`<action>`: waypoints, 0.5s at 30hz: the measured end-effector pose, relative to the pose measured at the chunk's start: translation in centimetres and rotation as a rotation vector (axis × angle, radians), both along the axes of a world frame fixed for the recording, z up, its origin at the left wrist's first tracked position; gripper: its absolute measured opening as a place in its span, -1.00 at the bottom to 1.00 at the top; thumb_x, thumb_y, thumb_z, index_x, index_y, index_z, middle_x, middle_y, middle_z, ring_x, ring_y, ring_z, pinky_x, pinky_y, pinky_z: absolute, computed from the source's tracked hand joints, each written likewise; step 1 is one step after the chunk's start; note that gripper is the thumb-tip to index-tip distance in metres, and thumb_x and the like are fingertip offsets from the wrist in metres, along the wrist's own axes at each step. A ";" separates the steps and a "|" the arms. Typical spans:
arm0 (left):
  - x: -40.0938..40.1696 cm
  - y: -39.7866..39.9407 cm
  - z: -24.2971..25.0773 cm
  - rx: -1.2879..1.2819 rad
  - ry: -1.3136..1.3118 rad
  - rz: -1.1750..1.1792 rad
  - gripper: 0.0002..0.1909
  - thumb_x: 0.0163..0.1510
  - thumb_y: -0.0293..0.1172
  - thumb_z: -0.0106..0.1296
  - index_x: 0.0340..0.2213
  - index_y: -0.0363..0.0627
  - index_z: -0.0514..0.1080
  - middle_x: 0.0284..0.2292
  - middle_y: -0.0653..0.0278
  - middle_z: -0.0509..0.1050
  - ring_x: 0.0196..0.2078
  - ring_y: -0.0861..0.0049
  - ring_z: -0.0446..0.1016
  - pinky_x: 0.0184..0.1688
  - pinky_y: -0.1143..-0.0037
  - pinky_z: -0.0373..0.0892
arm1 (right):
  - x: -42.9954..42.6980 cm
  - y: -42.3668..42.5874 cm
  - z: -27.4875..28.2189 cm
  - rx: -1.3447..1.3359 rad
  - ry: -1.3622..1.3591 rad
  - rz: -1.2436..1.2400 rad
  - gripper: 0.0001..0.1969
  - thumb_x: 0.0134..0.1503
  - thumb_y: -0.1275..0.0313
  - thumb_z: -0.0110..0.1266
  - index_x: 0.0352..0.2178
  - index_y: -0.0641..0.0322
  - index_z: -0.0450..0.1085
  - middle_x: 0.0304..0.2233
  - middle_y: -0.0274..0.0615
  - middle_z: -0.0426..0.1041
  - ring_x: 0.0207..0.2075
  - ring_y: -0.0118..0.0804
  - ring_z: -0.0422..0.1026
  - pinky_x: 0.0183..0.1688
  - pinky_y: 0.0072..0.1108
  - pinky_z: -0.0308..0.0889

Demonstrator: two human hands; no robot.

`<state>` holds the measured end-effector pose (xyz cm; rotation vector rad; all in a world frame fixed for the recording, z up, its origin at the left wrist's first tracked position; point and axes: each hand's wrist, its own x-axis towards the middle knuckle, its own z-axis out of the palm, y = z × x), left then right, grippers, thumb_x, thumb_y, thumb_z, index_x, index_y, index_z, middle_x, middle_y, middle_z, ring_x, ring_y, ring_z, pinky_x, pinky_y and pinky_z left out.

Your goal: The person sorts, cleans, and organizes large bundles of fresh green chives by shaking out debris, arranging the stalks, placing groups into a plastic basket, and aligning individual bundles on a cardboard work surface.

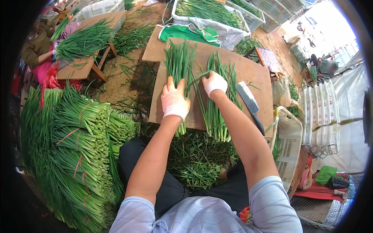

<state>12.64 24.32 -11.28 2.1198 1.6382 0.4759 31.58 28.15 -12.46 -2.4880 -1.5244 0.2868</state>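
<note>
A wooden board [195,116] in front of me bears two loose heaps of garlic chives. My left hand [174,100], in a pale glove, lies spread over the left heap of chives [178,62], its palm covering part of the stalks. My right hand [215,83], gloved too, pinches a few chive leaves above the right heap of chives [217,122]. The cut pale ends of both heaps point towards me over the board's near edge. To the right of the right heap lies a cleaver [248,97] with a black handle, touched by neither hand.
Tied chive bundles [84,145] are stacked high at my left. Trimmings [201,163] cover the ground between my legs. A green apron [189,34] lies behind the board, before a crate of chives [207,13]. White plastic crates [287,145] stand at right. A co-worker [40,49] sits at far left.
</note>
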 end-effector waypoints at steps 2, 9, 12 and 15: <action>0.9 -0.3 0.2 0.026 -0.004 -0.008 -0.23 -0.12 -0.38 0.20 0.19 0.07 0.26 0.26 -0.03 0.06 0.23 0.02 0.17 0.22 0.20 0.22 | 2.3 0.1 -0.4 0.040 0.300 -0.033 -0.56 0.01 0.15 0.10 -0.15 0.19 0.52 -0.25 0.06 0.57 -0.17 0.00 0.54 -0.07 -0.35 0.40; 0.9 -1.7 1.2 0.592 -0.329 -0.101 -0.52 -0.04 -0.38 0.18 -0.02 -0.07 0.45 0.11 0.00 0.31 0.13 0.04 0.29 0.16 0.18 0.24 | 2.2 -4.4 5.6 0.377 1.003 -0.038 -0.62 0.11 0.23 0.15 -0.15 0.31 0.46 -0.32 -0.30 0.50 -0.36 -0.47 0.36 -0.24 -0.60 0.29; 2.0 -3.1 1.7 0.473 -0.549 -0.220 -0.63 0.00 -0.40 0.15 -0.11 -0.15 0.49 -0.01 0.03 0.43 0.05 0.09 0.38 0.12 0.25 0.29 | 2.0 -7.1 7.5 0.477 1.133 -0.084 -0.65 0.17 0.26 0.11 -0.10 0.29 0.37 -0.32 -0.28 0.50 -0.48 -0.58 0.29 -0.42 -0.72 0.23; 3.4 -4.0 0.3 0.099 -0.521 -0.461 -0.48 0.03 -0.43 0.08 0.07 -0.11 0.38 0.07 0.00 0.39 0.16 0.09 0.32 0.21 0.29 0.25 | 1.5 -9.9 8.4 0.604 1.292 -0.029 -0.68 0.25 0.35 0.02 -0.04 0.33 0.29 -0.31 -0.20 0.49 -0.54 -0.62 0.27 -0.53 -0.81 0.15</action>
